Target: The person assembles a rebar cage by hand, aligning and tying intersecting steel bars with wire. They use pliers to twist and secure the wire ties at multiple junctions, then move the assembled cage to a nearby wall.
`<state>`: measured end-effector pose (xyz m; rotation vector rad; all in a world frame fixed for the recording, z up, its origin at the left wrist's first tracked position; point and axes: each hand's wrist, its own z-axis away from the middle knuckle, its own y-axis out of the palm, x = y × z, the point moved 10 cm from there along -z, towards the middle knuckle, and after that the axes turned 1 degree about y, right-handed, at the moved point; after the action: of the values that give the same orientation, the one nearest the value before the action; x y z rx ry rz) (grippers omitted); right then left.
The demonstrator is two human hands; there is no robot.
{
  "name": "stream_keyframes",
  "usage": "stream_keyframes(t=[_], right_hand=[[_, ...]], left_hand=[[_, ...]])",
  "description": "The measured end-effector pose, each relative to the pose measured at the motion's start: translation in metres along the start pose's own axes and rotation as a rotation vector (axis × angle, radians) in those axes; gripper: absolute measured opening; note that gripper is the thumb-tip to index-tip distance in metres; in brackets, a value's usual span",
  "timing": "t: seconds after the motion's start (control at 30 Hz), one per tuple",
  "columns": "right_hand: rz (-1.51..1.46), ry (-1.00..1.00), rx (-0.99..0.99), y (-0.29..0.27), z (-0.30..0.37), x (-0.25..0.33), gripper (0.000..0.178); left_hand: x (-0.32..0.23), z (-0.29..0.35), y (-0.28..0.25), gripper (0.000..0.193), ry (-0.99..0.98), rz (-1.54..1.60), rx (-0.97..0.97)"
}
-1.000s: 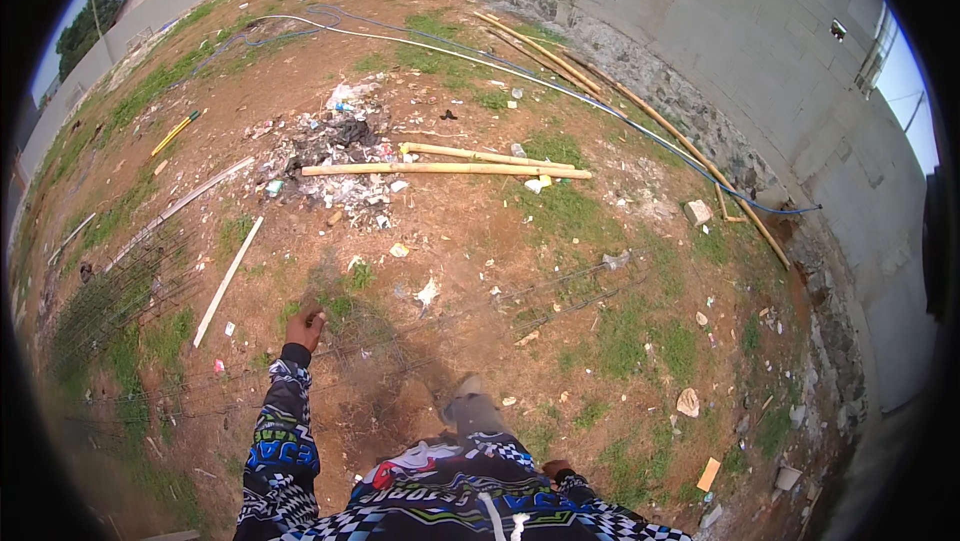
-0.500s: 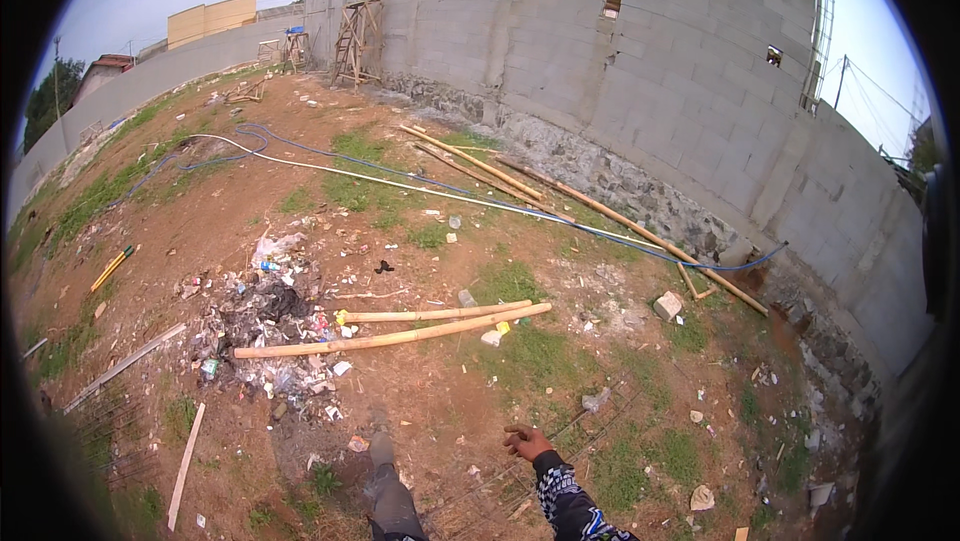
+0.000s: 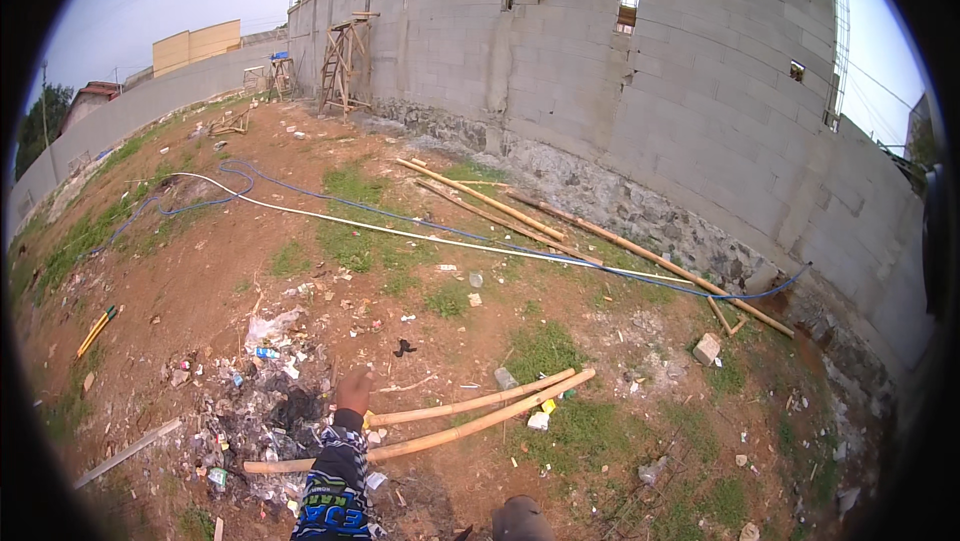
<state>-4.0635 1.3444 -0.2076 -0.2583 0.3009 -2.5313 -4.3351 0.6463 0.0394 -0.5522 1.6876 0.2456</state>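
My left hand [image 3: 353, 389], in a dark patterned sleeve, reaches forward from the lower edge, blurred, with its back showing. Its fingers are too unclear to read, and nothing shows in it. In the picture it overlaps the edge of a heap of burnt rubbish [image 3: 285, 409] and the near ends of two bamboo poles. The shorter pole [image 3: 470, 405] and the longer pole [image 3: 480, 428] lie on the ground, and I see no contact with either. My forearm hides part of the longer one. My right hand is out of view. A shoe [image 3: 520, 521] shows at the bottom.
Farther out, a white pipe [image 3: 420, 233] and a blue hose [image 3: 350, 203] cross the dirt. More bamboo poles [image 3: 480, 199] lie near the grey block wall [image 3: 720, 81]. A stone block [image 3: 707, 349] sits right; a plank [image 3: 130, 453] and yellow sticks [image 3: 97, 333] lie left. Wooden scaffold [image 3: 343, 66] stands behind.
My right hand has dropped out of view, and my left hand has swung in from below. A different foot shows. The two near poles and the rubbish appear lower and closer.
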Motion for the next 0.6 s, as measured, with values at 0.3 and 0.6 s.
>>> stream_keyframes(t=[0.3, 0.6], right_hand=[[0.232, -0.052, 0.043, -0.039, -0.166, 0.214, 0.039], [-0.102, -0.676, -0.215, -0.206, -0.083, 0.748, 0.039]], left_hand=[[0.093, -0.092, 0.188, 0.046, -0.117, -0.705, 0.737], [0.289, 0.012, 0.024, 0.043, -1.358, -0.400, 0.321]])
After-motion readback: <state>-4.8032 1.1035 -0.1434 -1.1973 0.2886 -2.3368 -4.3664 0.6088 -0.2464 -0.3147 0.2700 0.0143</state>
